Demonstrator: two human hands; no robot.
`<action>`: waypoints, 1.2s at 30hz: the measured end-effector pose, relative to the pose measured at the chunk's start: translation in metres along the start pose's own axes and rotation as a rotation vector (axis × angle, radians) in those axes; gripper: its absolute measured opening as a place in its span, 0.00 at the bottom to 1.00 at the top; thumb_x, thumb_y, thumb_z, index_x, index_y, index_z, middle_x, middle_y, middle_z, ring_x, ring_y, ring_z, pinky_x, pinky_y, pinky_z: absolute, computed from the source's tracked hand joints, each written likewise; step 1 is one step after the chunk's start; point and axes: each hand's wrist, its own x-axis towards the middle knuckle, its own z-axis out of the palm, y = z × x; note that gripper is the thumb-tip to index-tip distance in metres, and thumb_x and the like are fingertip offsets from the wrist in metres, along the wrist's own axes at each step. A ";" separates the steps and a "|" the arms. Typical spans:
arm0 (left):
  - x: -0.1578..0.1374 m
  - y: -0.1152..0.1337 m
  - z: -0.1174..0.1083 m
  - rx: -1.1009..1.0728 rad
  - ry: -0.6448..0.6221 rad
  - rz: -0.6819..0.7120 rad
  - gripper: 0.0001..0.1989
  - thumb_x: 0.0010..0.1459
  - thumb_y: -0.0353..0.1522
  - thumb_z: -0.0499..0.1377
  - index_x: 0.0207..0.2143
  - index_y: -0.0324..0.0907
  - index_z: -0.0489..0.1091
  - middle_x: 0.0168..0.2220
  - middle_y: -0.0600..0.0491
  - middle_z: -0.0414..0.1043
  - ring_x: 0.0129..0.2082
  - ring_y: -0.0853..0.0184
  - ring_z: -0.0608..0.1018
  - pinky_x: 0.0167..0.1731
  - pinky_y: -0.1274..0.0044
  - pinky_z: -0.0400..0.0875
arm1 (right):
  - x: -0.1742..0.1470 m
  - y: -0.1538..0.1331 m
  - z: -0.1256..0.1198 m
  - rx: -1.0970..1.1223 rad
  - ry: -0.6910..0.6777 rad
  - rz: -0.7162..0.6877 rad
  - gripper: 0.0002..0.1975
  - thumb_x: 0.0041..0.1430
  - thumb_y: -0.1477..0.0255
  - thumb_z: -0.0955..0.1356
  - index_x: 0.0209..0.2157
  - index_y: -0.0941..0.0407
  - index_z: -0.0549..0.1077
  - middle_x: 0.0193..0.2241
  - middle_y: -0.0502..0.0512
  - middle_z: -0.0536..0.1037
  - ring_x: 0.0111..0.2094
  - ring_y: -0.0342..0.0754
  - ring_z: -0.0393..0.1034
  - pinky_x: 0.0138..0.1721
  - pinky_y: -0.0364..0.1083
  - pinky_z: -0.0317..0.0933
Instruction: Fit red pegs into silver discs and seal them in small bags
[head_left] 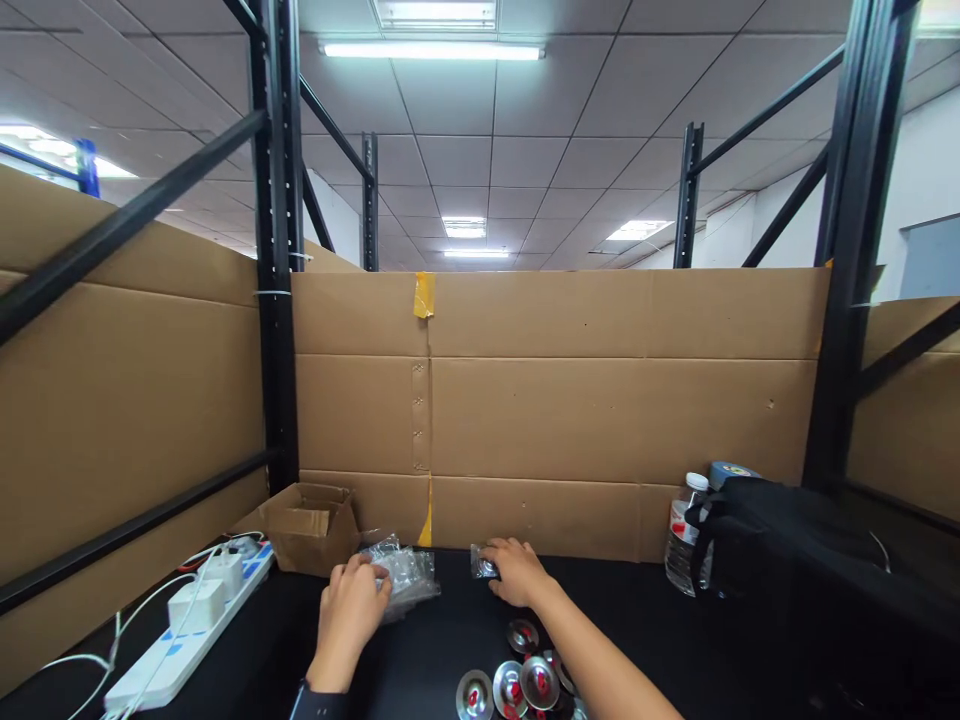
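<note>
My left hand (349, 612) rests on a pile of clear plastic bags (409, 572) on the black table, fingers curled over the pile's edge. My right hand (516, 570) reaches forward and presses on a small clear bag (482, 564) with something metallic inside, near the cardboard wall. Between my forearms, close to me, lie several round shiny metal discs with red centres (517, 682).
A small open cardboard box (311, 525) sits at the back left, beside a white power strip (184, 625) with plugs and cables. A water bottle (682, 535) and a black bag (795, 555) stand at the right. Cardboard walls (600, 400) and black rack posts (274, 250) enclose the table.
</note>
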 end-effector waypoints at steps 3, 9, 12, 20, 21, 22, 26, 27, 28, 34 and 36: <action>-0.003 0.008 0.005 0.044 0.010 -0.009 0.14 0.60 0.35 0.56 0.42 0.45 0.81 0.62 0.45 0.66 0.59 0.47 0.65 0.51 0.61 0.64 | 0.007 0.000 -0.001 -0.068 -0.011 0.012 0.22 0.51 0.77 0.67 0.48 0.49 0.77 0.48 0.58 0.79 0.50 0.58 0.73 0.47 0.52 0.62; -0.012 0.044 -0.002 -0.144 0.194 0.135 0.16 0.63 0.32 0.53 0.47 0.48 0.78 0.61 0.46 0.65 0.60 0.50 0.63 0.53 0.60 0.62 | -0.004 0.008 -0.003 -0.167 0.061 0.139 0.20 0.49 0.79 0.68 0.46 0.52 0.76 0.44 0.61 0.80 0.45 0.59 0.76 0.42 0.51 0.63; -0.024 0.070 -0.006 -0.354 0.150 0.347 0.15 0.66 0.36 0.52 0.48 0.49 0.77 0.56 0.47 0.69 0.57 0.54 0.68 0.55 0.62 0.62 | -0.016 0.015 -0.012 -0.060 0.081 0.229 0.17 0.50 0.77 0.69 0.43 0.52 0.76 0.43 0.60 0.80 0.45 0.57 0.75 0.40 0.48 0.62; -0.075 0.128 0.017 -0.767 -0.174 0.416 0.24 0.66 0.46 0.52 0.60 0.48 0.65 0.54 0.46 0.73 0.54 0.56 0.74 0.56 0.68 0.63 | -0.076 -0.003 -0.019 0.870 0.022 -0.074 0.16 0.44 0.76 0.73 0.37 0.56 0.70 0.28 0.45 0.73 0.25 0.39 0.64 0.28 0.38 0.56; -0.080 0.133 0.018 -0.802 -0.210 0.423 0.22 0.66 0.46 0.52 0.58 0.49 0.67 0.51 0.47 0.76 0.51 0.57 0.76 0.53 0.70 0.65 | -0.086 -0.006 -0.018 0.937 0.018 -0.079 0.15 0.44 0.75 0.73 0.36 0.56 0.69 0.28 0.45 0.73 0.26 0.39 0.64 0.28 0.38 0.56; -0.084 0.138 0.018 -0.835 -0.242 0.439 0.20 0.66 0.46 0.52 0.55 0.49 0.69 0.47 0.49 0.77 0.48 0.58 0.77 0.50 0.72 0.66 | -0.095 -0.008 -0.018 1.021 -0.003 -0.066 0.15 0.44 0.74 0.74 0.36 0.56 0.69 0.29 0.46 0.73 0.28 0.40 0.66 0.30 0.39 0.58; -0.090 0.145 0.013 -0.904 -0.335 0.531 0.17 0.64 0.44 0.57 0.51 0.49 0.72 0.42 0.51 0.79 0.42 0.60 0.78 0.44 0.77 0.67 | -0.121 -0.004 -0.022 1.205 -0.029 0.004 0.17 0.45 0.68 0.77 0.35 0.57 0.71 0.30 0.49 0.75 0.32 0.44 0.71 0.36 0.42 0.62; -0.090 0.144 0.014 -0.900 -0.364 0.556 0.18 0.63 0.44 0.58 0.52 0.49 0.71 0.43 0.51 0.79 0.43 0.60 0.78 0.44 0.77 0.66 | -0.124 0.000 -0.023 1.202 -0.031 0.021 0.17 0.46 0.66 0.77 0.35 0.57 0.72 0.29 0.49 0.75 0.31 0.44 0.71 0.35 0.42 0.62; -0.090 0.142 0.015 -0.887 -0.391 0.573 0.19 0.61 0.43 0.60 0.53 0.49 0.71 0.44 0.51 0.78 0.43 0.60 0.77 0.45 0.77 0.66 | -0.126 0.004 -0.024 1.189 -0.025 0.038 0.18 0.46 0.65 0.78 0.35 0.57 0.73 0.29 0.49 0.75 0.29 0.43 0.70 0.33 0.41 0.61; -0.090 0.132 0.034 -0.716 -0.432 0.530 0.34 0.55 0.33 0.64 0.64 0.49 0.60 0.41 0.54 0.78 0.45 0.59 0.73 0.50 0.74 0.62 | -0.127 0.018 -0.030 1.121 0.083 0.073 0.19 0.46 0.59 0.77 0.33 0.59 0.78 0.28 0.52 0.75 0.26 0.42 0.67 0.26 0.40 0.56; -0.092 0.133 0.035 -0.673 -0.435 0.542 0.33 0.56 0.34 0.63 0.63 0.49 0.61 0.42 0.54 0.77 0.45 0.60 0.72 0.50 0.74 0.63 | -0.127 0.017 -0.032 1.061 0.081 0.059 0.17 0.49 0.60 0.76 0.34 0.60 0.79 0.22 0.49 0.71 0.23 0.40 0.62 0.25 0.40 0.54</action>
